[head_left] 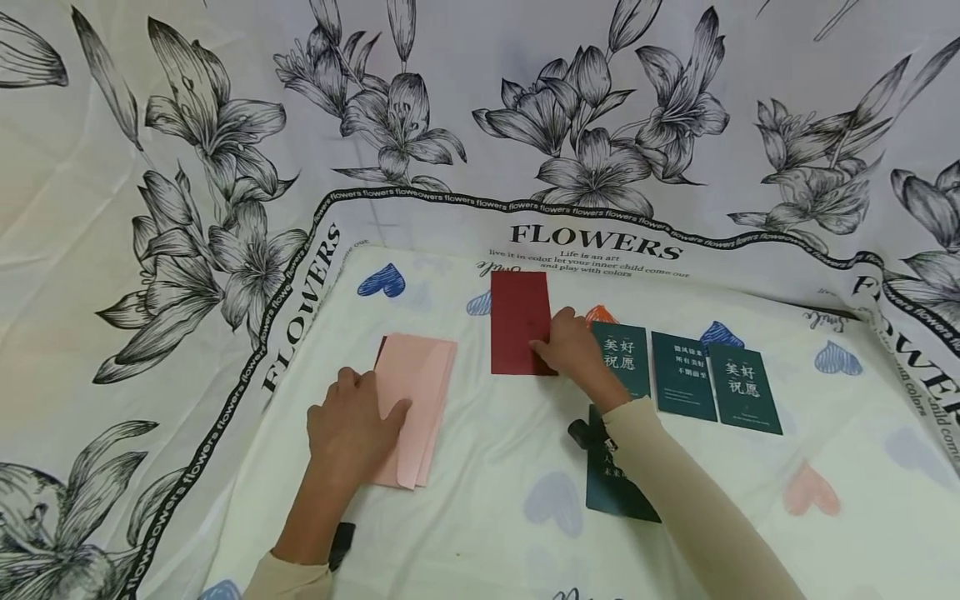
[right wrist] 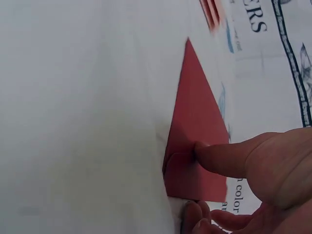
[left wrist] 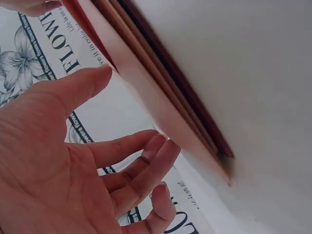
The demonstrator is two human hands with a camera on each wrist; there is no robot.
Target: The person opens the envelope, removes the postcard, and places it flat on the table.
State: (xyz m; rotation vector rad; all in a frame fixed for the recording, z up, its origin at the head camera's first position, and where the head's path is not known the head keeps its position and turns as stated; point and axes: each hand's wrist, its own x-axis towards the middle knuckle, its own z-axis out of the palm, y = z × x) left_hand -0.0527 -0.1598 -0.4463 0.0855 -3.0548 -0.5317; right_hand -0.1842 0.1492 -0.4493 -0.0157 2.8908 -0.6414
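A dark red envelope [head_left: 517, 325] lies near the far middle of the table. My right hand [head_left: 576, 352] pinches its right edge, with the thumb [right wrist: 222, 158] on the face beside the flap and the fingers at the edge. To the left is a stack of pink envelopes [head_left: 420, 400], slightly fanned, with a dark red layer [left wrist: 214, 136] beneath. My left hand [head_left: 348, 421] rests at the stack's left side, its fingers [left wrist: 163, 151] loosely bent against the edge and its thumb reaching over the top one.
Three dark green cards with white lettering, among them a middle card [head_left: 684, 375], lie in a row at right. Another green card [head_left: 618, 492] is partly hidden by the right sleeve [head_left: 682, 483]. A heart-patterned cloth [head_left: 510, 533] covers the table; flower-print fabric [head_left: 420, 225] surrounds it.
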